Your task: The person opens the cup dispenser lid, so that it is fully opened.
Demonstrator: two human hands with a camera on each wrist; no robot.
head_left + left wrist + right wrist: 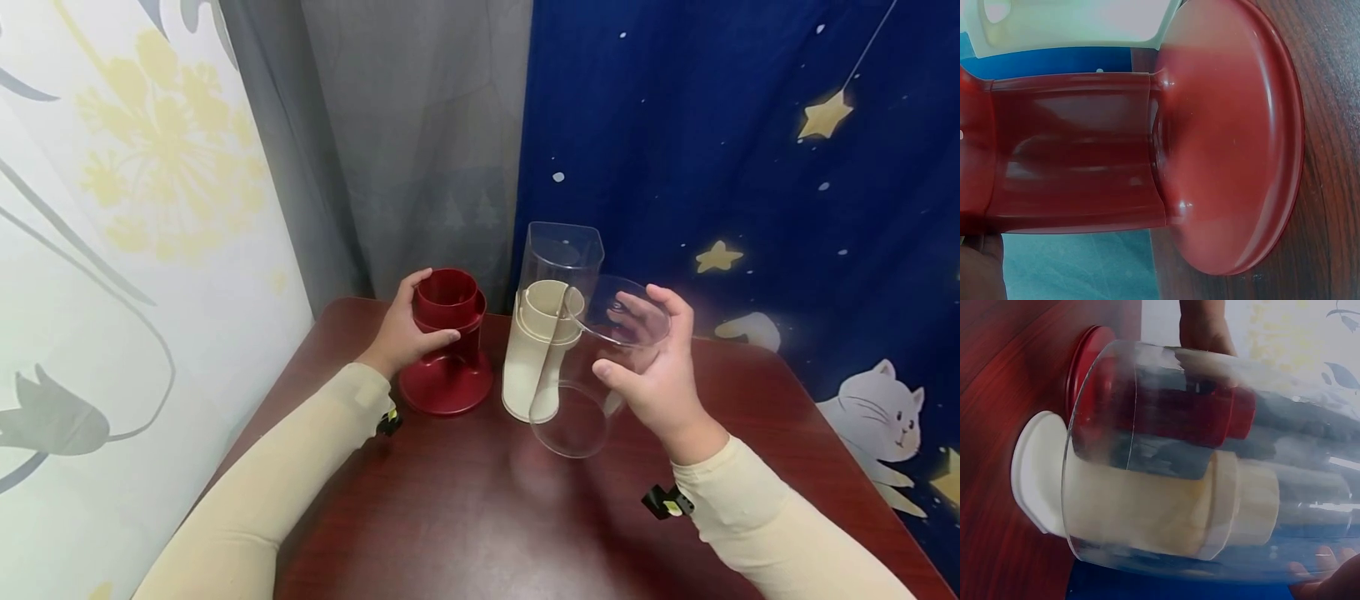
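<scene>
Fingers [645, 312] of right hand [652, 375] curled round a clear plastic cylinder [600, 367], thumb across the near side; cylinder off the tabletop, tilted, open lower mouth toward the camera, long axis leaning up and away. Just left of it, touching or nearly so: cream base piece [536, 358], upright on the table, a clear hopper [562, 254] standing on top. Cream piece therefore left of and slightly beyond the right hand's grip, far nearer that hand than the other. Further left, left hand [405, 333] wrapped around the neck of a red stand [447, 350], upright, wide foot flat on the dark wooden table [480, 517]. Behind: pale floral curtain [135, 183], grey sheer [405, 142], blue starry cloth [735, 150].
</scene>
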